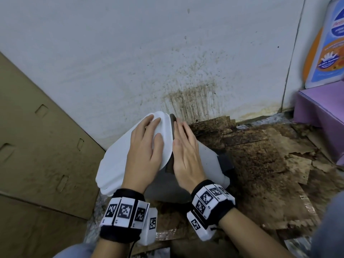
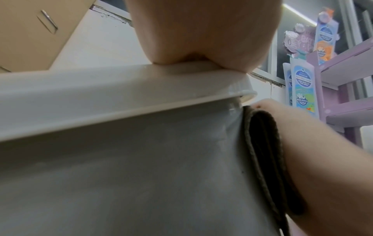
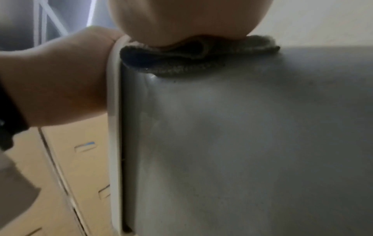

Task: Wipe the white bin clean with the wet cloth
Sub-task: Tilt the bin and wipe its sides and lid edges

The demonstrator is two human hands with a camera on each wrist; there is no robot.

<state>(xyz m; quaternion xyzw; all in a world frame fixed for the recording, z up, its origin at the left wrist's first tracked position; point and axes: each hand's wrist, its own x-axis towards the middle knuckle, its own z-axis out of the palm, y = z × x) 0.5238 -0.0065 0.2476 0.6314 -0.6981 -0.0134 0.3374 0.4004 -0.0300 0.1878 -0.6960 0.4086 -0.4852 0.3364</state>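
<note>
The white bin [image 1: 209, 158] stands tilted on the floor by the wall, its lid [image 1: 113, 164] turned toward the left. My left hand [image 1: 147, 144] lies flat on the lid with straight fingers. My right hand [image 1: 186, 146] presses a dark grey cloth [image 1: 172, 119] flat against the bin's side just under the lid rim. In the left wrist view the folded cloth [image 2: 262, 143] sits between the bin wall [image 2: 141, 175] and my right hand [image 2: 312, 151]. In the right wrist view the cloth [image 3: 191, 60] is bunched under my palm against the bin wall [image 3: 242, 143].
A stained white wall [image 1: 186, 75] rises right behind the bin. Dirty, torn cardboard [image 1: 260, 155] covers the floor to the right. Brown cardboard boxes [image 1: 37, 136] stand on the left. A purple display shelf [image 1: 323, 108] with blue product packs [image 1: 329, 53] stands at the far right.
</note>
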